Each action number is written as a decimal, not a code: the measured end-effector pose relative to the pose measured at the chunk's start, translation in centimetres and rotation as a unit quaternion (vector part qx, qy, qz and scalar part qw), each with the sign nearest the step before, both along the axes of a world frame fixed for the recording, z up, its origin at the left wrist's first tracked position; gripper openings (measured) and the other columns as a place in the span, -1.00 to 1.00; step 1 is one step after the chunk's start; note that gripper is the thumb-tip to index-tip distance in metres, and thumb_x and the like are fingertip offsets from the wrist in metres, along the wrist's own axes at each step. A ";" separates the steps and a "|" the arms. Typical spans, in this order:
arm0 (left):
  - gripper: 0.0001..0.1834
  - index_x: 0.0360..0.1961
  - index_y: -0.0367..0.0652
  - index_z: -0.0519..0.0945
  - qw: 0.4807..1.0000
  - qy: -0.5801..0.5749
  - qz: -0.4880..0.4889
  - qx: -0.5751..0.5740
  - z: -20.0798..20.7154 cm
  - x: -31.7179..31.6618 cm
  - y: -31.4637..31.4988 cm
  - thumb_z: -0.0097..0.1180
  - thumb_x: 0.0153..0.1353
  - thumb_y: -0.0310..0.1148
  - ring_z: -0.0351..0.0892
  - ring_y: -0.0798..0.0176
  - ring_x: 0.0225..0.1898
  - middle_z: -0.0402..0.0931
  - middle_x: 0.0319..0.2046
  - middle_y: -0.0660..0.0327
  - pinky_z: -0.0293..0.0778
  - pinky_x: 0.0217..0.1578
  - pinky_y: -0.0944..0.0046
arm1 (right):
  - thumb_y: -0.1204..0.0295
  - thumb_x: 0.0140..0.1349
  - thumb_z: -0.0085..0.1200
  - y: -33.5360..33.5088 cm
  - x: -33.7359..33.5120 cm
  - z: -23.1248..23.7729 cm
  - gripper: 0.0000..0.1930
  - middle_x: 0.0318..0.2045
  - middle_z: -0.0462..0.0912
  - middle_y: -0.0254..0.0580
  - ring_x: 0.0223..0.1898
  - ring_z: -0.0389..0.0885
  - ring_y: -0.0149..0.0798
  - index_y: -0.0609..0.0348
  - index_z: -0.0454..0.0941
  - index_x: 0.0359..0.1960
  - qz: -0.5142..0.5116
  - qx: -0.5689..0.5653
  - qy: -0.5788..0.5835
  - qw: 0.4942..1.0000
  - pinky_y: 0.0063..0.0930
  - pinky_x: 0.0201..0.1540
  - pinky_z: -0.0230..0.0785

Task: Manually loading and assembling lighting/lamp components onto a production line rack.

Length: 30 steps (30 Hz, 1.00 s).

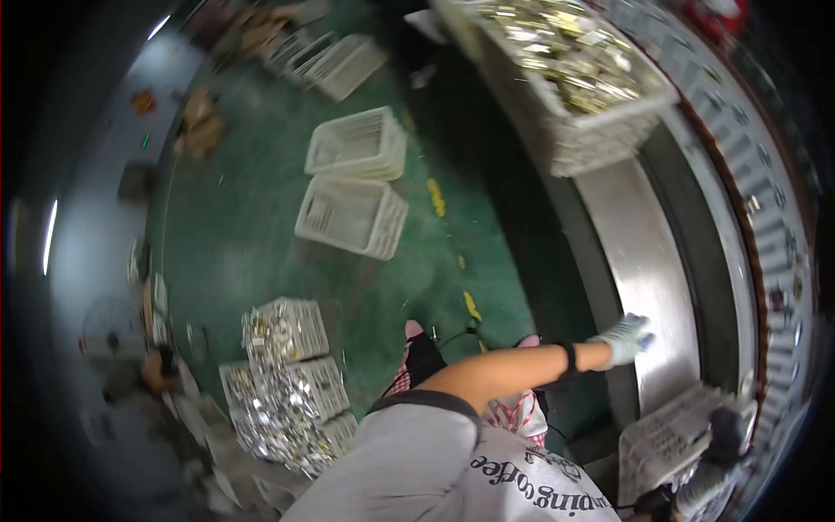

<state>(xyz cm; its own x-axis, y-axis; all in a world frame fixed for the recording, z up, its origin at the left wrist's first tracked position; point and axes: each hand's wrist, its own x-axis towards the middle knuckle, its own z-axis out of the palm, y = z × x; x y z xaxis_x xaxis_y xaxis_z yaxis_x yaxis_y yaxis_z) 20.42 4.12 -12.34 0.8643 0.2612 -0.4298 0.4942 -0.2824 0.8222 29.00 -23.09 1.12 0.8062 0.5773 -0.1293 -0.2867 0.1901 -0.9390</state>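
My left hand [624, 340], in a pale glove with greyish fingertips and a black band at the wrist, reaches across to the right. Its fingers are stretched out over a shiny metal bench strip [644, 261], with nothing seen in them; whether they touch the metal I cannot tell. At the lower right rim, what looks like my right hand [696, 494], also gloved, is beside a white plastic crate [665, 439]. Blur and shadow hide its fingers and anything they might hold.
A white crate [600, 143] heaped with shiny gold-coloured pieces [574, 56] stands farther along the bench. A conveyor [774, 252] curves along the right. White crates [352, 213] lie on the green floor [243, 235]; at lower left, more crates [317, 387] hold silvery pieces [278, 400].
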 end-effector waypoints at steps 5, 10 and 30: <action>-0.33 0.19 -0.25 0.18 0.957 0.068 0.272 0.078 -3.7 -25.8 20.5 -0.18 0.18 0.00 0.20 -0.08 0.17 0.09 0.20 -0.15 0.19 0.11 0.02 | -0.05 0.32 -0.46 29.4 -12.0 5.1 -0.36 -0.28 0.60 -0.01 -0.25 0.59 -0.11 0.33 0.47 -0.14 0.259 -0.073 -0.030 0.963 -0.23 -0.10 0.40; -0.42 0.13 -0.25 0.29 0.793 0.184 0.576 -0.073 -8.5 -60.7 26.0 -0.16 0.18 -0.07 0.34 0.03 0.07 0.33 0.07 -0.07 0.23 0.08 0.15 | -0.04 0.31 -0.39 48.7 -28.4 -3.6 -0.39 -0.32 0.60 -0.03 -0.31 0.58 -0.19 0.33 0.47 -0.15 0.419 -0.176 0.124 0.882 -0.35 -0.16 0.39; -0.65 -0.05 -0.01 0.31 0.156 0.065 0.911 -0.376 -21.9 -107.4 5.0 -0.02 0.19 -0.15 0.46 0.18 -0.54 0.44 -0.40 0.15 0.45 -0.58 0.17 | 0.15 0.18 -0.15 80.0 -99.9 -44.5 -0.55 -0.08 0.49 0.14 0.01 0.39 0.14 0.23 0.41 -0.03 0.778 -0.329 -0.317 0.431 -0.24 0.05 0.24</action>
